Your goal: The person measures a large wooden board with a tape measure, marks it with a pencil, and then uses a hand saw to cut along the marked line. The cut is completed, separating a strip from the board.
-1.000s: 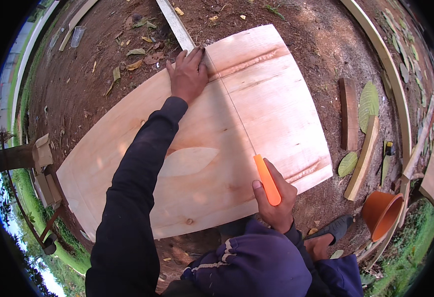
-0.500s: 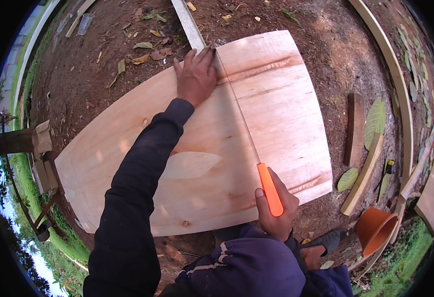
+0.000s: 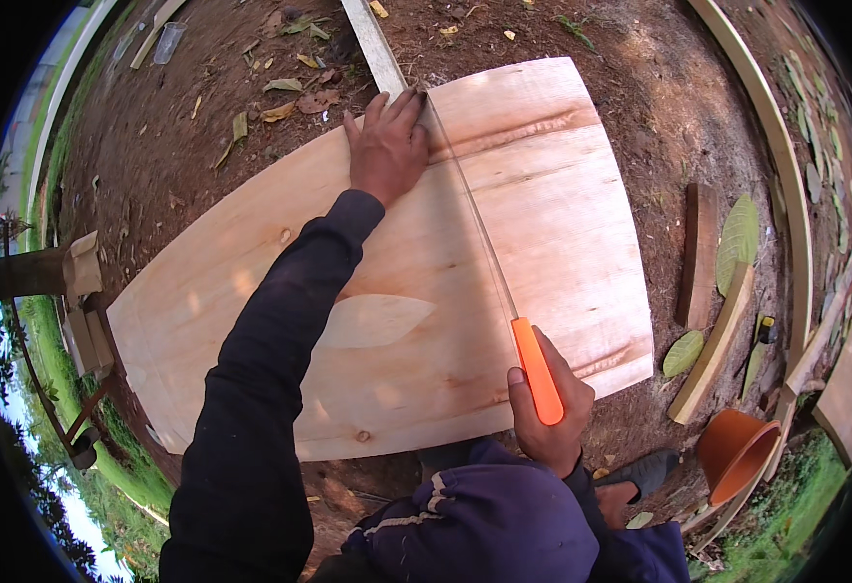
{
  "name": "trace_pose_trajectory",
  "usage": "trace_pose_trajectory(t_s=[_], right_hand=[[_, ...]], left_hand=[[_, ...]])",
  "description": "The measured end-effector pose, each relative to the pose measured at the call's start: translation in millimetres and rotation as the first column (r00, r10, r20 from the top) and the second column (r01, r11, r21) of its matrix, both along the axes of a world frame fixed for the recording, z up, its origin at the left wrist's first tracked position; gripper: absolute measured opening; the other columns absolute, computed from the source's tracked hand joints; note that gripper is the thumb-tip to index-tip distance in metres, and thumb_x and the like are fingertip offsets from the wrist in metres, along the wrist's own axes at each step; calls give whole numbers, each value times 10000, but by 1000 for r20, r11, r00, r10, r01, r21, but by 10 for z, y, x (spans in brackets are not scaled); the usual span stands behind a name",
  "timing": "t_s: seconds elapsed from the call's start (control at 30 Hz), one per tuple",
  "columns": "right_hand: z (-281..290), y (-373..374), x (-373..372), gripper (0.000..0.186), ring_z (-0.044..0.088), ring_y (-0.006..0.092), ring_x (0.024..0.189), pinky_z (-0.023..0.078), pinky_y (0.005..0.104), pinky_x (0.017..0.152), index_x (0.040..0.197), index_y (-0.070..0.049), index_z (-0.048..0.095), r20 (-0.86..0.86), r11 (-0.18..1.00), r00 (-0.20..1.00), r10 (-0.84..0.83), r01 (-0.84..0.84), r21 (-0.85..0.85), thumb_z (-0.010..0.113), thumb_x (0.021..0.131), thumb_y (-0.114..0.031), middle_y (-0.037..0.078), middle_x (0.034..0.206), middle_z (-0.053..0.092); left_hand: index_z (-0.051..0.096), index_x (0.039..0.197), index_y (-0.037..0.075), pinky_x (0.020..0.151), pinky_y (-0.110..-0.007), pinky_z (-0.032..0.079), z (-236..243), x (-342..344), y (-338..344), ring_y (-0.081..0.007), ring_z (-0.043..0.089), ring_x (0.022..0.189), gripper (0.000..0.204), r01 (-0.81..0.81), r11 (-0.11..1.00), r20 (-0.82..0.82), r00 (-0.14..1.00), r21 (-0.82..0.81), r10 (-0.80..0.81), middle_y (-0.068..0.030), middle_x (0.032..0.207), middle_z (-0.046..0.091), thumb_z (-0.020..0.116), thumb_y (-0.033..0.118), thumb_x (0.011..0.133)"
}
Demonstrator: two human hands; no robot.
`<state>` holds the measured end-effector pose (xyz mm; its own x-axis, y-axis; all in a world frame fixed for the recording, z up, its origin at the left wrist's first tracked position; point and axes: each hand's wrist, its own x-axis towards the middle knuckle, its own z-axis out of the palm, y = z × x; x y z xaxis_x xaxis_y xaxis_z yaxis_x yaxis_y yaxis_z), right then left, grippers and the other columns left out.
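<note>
A broad plywood sheet (image 3: 367, 243) lies under both my arms, pale with darker grain streaks and a leaf-shaped patch. My left hand (image 3: 387, 146) rests flat near its far edge, fingers out and holding nothing, just left of the saw's far end. In my right hand (image 3: 557, 408), at the sheet's near edge, is the orange handle of a handsaw (image 3: 539, 379). The saw's thin blade shows nearly edge-on, slanting away across the sheet toward my left fingertips. A faint straight line runs close beside the blade. How deep the teeth sit is hidden.
A pale wooden bar (image 3: 372, 44) sticks out beyond the far edge. On the right lie a brown block (image 3: 698, 257), a pale wood strip (image 3: 712, 355), a tool with a yellow-and-black end (image 3: 765, 332) and an orange bucket (image 3: 737, 452). Brown soil with leaves surrounds the sheet.
My right hand and the saw handle have shifted slightly to the right, tilting the blade a little off the line. My left hand stays on the sheet.
</note>
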<state>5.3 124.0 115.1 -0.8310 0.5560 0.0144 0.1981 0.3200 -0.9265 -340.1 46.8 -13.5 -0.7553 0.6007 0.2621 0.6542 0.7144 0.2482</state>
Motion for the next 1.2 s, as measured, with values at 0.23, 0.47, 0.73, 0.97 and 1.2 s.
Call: trace_pose_trajectory(t_s=[0.23, 0.47, 0.73, 0.97, 1.2], right_hand=[[-38, 39, -569, 485, 769, 239, 789, 591, 332, 727, 1385, 63, 637, -3, 992, 999, -47, 46, -120, 740, 923, -46, 216, 967, 767], [56, -72, -68, 476, 771, 255, 769, 587, 336, 711, 1378, 64, 639, 25, 999, 999, -36, 36, 13, 732, 923, -36, 211, 948, 770], [-80, 1, -581, 469, 787, 284, 820, 600, 339, 735, 1369, 78, 637, -47, 998, 997, -58, 56, -31, 728, 921, -29, 230, 1024, 775], [35, -53, -403, 465, 786, 277, 847, 605, 349, 748, 1369, 69, 638, 15, 996, 998, -53, 54, -73, 721, 920, -19, 237, 1059, 772], [-35, -18, -703, 472, 786, 333, 858, 607, 354, 756, 1369, 63, 637, -26, 994, 998, -60, 58, -88, 725, 912, -19, 251, 1071, 766]], left_hand=[[625, 1441, 83, 1238, -676, 222, -27, 9, 32, -346, 458, 1452, 478, -63, 994, -8, 998, 84, 64, -143, 1535, 557, 530, 294, 1023], [667, 1400, 96, 1228, -631, 265, 2, 45, 43, -385, 517, 1349, 447, -86, 993, -45, 995, 81, 90, -195, 1414, 572, 541, 305, 1026], [674, 1377, 90, 1174, -587, 329, 9, 24, 34, -406, 557, 1269, 415, -60, 993, -75, 995, 102, 68, -217, 1346, 579, 561, 263, 1017], [687, 1352, 91, 1136, -543, 363, 25, 34, 33, -379, 573, 1222, 399, -43, 992, -99, 994, 118, 55, -186, 1295, 602, 571, 255, 1007], [697, 1336, 73, 1113, -503, 377, 37, 16, 58, -364, 568, 1219, 396, -35, 994, -100, 994, 108, 46, -182, 1273, 615, 576, 255, 1005]])
